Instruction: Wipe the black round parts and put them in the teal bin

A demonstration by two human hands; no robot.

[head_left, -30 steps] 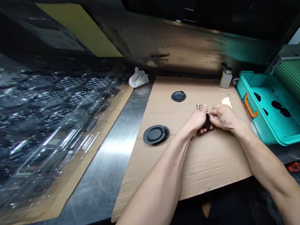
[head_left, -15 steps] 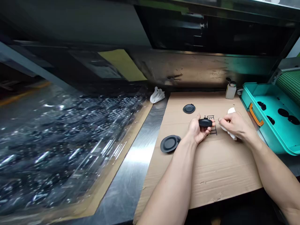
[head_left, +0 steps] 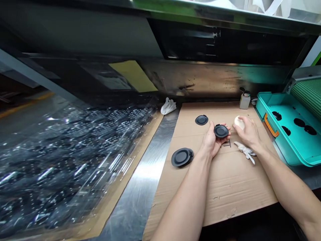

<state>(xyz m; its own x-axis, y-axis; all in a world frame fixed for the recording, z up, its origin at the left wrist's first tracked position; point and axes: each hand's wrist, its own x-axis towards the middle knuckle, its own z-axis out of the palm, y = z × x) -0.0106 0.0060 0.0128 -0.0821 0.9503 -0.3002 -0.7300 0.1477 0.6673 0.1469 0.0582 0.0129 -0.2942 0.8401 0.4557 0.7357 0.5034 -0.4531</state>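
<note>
My left hand (head_left: pixel 212 139) holds a black oval lid (head_left: pixel 221 131) from below, its flat recessed face turned up. To its right, my right hand (head_left: pixel 248 132) is closed on a round cream-white pad (head_left: pixel 239 123), apart from the lid. A crumpled white cloth (head_left: pixel 245 151) lies on the cardboard just below my right hand. Beyond my left hand rests a single black lid (head_left: pixel 201 119). Nearer to me on the left is a small stack of black lids (head_left: pixel 182 157).
A cardboard sheet (head_left: pixel 220 187) covers the worktop. At the right stands a turquoise bin (head_left: pixel 281 140) with several black pieces. Behind is a pump bottle (head_left: pixel 244 100). On the left are clear plastic trays (head_left: pixel 75 160) and another white cloth (head_left: pixel 168 106).
The white cloth has left my right hand and lies on the cardboard; the cream pad now shows in my fingers. My left hand has tilted the lid so its face shows more.
</note>
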